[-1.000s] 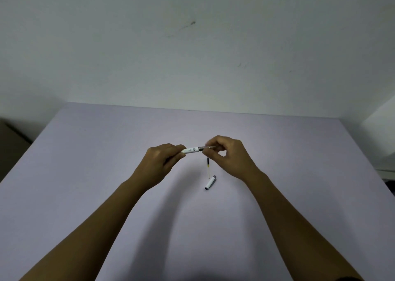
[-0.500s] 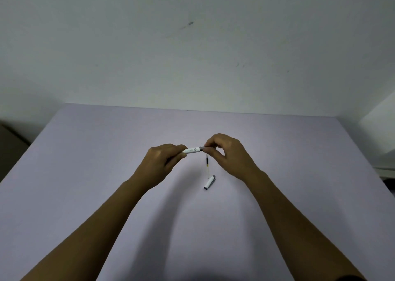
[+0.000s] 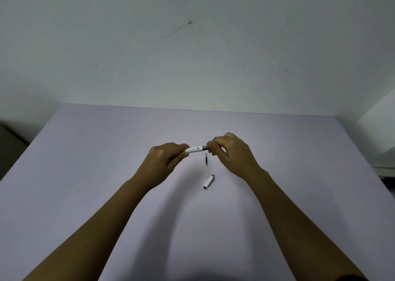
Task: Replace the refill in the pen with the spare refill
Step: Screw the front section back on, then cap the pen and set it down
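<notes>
A white pen barrel is held level above the table between both hands. My left hand grips its left end. My right hand pinches the dark grey tip section at the barrel's right end, and the fingers hide most of that part. A thin refill lies on the table just below the pen, with a dark tip and a yellow band. Next to its near end lies the white pen cap with a grey end.
The lilac table runs to a pale wall at the back. A brown object sits past the left edge and a white surface past the right edge.
My right fingers have closed further over the pen's tip end, covering the metal point that showed a second ago. The refill and cap on the table have not moved.
</notes>
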A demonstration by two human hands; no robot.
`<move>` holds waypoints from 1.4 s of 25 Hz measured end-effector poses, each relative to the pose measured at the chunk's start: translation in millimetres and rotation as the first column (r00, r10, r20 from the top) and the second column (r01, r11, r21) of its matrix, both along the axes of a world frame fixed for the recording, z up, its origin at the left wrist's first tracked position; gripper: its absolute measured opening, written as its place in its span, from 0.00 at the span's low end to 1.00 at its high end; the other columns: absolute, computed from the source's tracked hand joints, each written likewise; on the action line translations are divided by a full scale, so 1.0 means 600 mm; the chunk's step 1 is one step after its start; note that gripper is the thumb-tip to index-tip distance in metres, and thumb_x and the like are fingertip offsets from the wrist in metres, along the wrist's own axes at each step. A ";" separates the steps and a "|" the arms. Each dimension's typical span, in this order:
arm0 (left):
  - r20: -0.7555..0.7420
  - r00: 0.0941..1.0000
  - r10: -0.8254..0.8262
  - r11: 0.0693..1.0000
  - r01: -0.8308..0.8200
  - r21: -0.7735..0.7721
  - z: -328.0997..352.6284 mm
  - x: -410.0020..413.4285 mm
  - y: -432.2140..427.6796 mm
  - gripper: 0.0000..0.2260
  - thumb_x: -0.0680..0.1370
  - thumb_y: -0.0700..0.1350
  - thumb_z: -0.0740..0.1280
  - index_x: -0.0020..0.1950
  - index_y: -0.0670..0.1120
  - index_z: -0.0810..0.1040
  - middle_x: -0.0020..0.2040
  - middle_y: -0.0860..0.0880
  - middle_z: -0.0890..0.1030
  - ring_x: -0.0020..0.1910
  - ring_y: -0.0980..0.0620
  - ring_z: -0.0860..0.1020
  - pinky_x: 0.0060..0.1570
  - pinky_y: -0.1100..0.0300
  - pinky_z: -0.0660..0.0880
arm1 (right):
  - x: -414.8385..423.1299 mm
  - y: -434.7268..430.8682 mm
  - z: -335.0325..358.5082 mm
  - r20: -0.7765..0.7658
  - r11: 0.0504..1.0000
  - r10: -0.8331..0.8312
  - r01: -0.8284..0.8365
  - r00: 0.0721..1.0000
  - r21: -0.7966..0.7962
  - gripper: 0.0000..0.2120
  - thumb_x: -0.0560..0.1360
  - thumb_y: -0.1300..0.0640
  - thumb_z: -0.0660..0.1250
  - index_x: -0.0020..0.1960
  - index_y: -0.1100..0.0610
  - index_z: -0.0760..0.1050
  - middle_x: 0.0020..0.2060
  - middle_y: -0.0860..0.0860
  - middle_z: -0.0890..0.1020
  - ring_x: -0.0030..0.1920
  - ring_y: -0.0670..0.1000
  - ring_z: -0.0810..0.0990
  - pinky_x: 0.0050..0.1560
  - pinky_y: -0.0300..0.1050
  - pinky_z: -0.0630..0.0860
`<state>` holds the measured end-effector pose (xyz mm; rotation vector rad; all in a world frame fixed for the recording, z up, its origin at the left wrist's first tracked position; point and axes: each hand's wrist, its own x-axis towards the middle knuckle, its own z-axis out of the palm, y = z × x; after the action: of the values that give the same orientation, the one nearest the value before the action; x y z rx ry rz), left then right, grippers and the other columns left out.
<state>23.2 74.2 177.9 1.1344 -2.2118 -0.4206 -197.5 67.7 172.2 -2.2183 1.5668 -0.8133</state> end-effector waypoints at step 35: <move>0.027 1.000 -0.006 0.999 0.007 -0.037 0.005 -0.003 0.003 0.05 0.77 0.41 0.65 0.50 0.43 0.79 0.30 0.50 0.72 0.31 0.56 0.64 0.32 0.67 0.60 | -0.002 0.015 -0.002 0.066 0.993 0.120 -0.119 0.991 -0.017 0.09 0.79 0.51 0.59 0.49 0.55 0.74 0.41 0.44 0.76 0.43 0.42 0.74 0.46 0.35 0.71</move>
<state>21.5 75.7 180.8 1.1190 -2.2380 -0.3673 -198.5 76.6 171.1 -2.2448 1.3867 -0.8552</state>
